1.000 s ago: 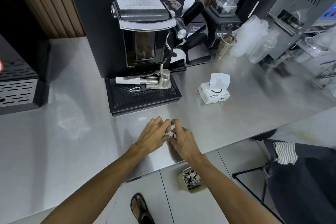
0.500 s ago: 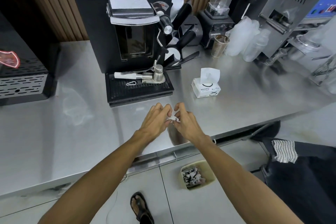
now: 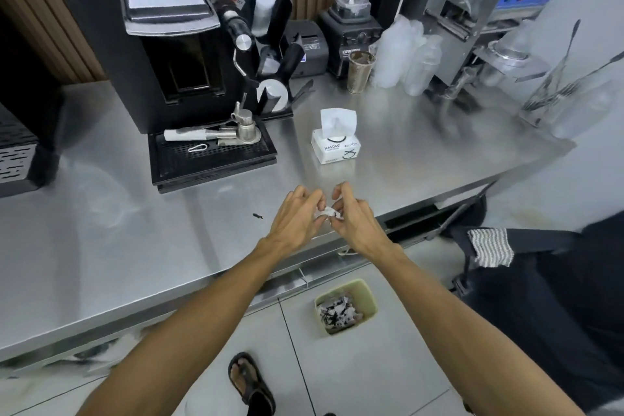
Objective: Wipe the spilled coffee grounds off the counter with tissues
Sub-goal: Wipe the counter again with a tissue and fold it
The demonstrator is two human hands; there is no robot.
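Note:
My left hand (image 3: pixel 297 216) and my right hand (image 3: pixel 354 218) meet just above the front part of the steel counter (image 3: pixel 101 240). Both pinch one small crumpled white tissue (image 3: pixel 326 212) with dark specks on it. A small dark clump of coffee grounds (image 3: pixel 258 215) lies on the counter a little left of my left hand. The white tissue box (image 3: pixel 335 145) stands behind my hands, one sheet sticking up from its top.
A black coffee machine (image 3: pixel 175 61) with its drip tray (image 3: pixel 209 159) stands at the back left. A blender, plastic cups and steel equipment fill the back right. On the floor below the counter edge sits a small bin (image 3: pixel 346 306) holding used tissues. A dark chair (image 3: pixel 540 263) is at the right.
Both hands stayed together on the tissue and lifted slightly off the counter. The camera pulled back, and the dark clump left of my hands has come into view.

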